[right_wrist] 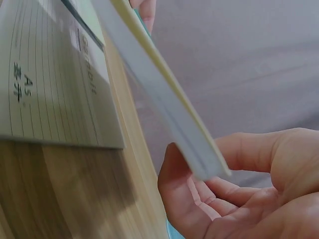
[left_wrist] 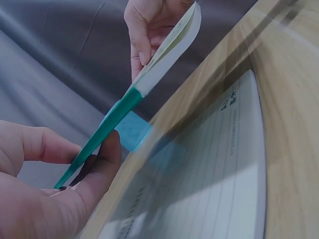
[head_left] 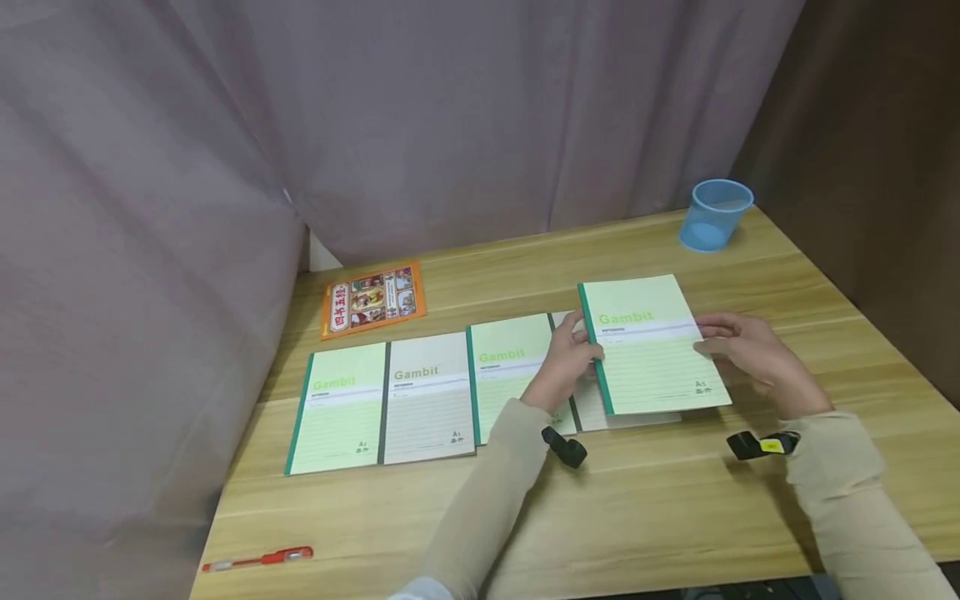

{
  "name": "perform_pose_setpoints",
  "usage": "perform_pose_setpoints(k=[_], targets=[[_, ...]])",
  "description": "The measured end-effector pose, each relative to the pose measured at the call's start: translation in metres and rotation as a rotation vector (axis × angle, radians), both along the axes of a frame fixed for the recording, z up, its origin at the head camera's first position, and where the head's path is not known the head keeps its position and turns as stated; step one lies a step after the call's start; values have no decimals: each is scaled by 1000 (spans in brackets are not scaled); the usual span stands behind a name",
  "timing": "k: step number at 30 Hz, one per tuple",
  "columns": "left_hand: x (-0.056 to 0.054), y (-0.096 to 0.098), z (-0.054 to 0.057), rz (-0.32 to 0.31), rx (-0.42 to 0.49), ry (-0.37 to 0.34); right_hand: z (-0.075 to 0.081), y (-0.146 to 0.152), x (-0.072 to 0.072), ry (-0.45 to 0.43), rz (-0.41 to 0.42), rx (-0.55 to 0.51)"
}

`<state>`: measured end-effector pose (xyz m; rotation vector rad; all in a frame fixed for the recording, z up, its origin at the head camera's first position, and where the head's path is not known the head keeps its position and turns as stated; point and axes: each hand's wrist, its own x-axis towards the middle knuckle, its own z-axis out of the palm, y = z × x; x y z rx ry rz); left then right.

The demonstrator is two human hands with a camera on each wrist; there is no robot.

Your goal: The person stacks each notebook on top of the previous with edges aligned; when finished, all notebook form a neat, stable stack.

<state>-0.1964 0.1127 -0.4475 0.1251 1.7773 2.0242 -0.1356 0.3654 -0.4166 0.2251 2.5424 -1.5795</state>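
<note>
A green notebook point(head_left: 652, 350) with a teal spine is held up above the table between both hands. My left hand point(head_left: 562, 362) pinches its spine edge, thumb on one side and fingers on the other, as the left wrist view shows at the teal spine point(left_wrist: 107, 127). On the opposite edge, my right hand point(head_left: 753, 358) pinches the page side; in the right wrist view the page edges point(right_wrist: 164, 99) run between thumb and fingers. Below it lies a grey notebook point(head_left: 592, 408), partly covered by the held one. Left of that lies another green notebook point(head_left: 510, 354), overlapped by my left hand and sleeve.
Farther left lie a grey notebook point(head_left: 429, 400) and a green notebook point(head_left: 337, 408), side by side in the row. Behind them is an orange illustrated booklet point(head_left: 372, 300). A blue cup point(head_left: 712, 217) stands at the back right. A red pen point(head_left: 258, 559) lies near the front left edge.
</note>
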Motion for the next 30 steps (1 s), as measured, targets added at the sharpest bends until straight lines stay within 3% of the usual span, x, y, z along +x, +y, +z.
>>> perform_pose_setpoints(k=[11, 23, 30], targets=[[1, -20, 12, 14, -13, 23, 9, -20, 1, 22, 4, -60], [6, -58, 24, 31, 2, 40, 12, -51, -3, 37, 43, -108], [6, -79, 22, 42, 0, 51, 12, -69, -6, 28, 60, -117]])
